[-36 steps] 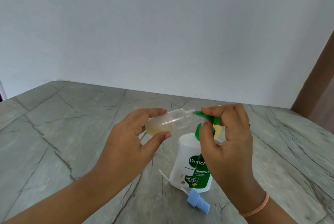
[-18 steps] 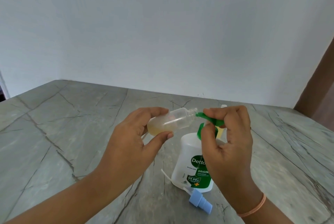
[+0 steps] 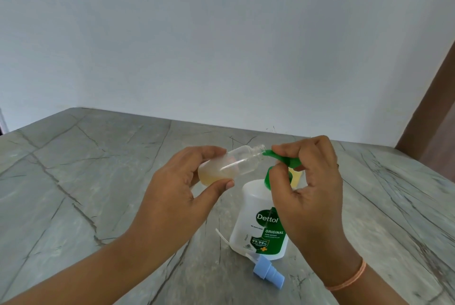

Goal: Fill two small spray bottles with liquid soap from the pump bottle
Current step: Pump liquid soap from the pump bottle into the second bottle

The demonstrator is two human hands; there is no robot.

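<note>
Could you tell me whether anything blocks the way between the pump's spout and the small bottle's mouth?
Nothing visible does. The bottle, held tilted by the left hand, is uncapped; a blue sprayer lies on the table. The spout tip sits right at its mouth, with the right hand on the pump.

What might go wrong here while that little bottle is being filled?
The green spout only meets the rim of the small bottle, so a squirt may dribble down outside. The left hand holds that bottle nearly sideways; tilt further and the soap inside might run out.
</note>
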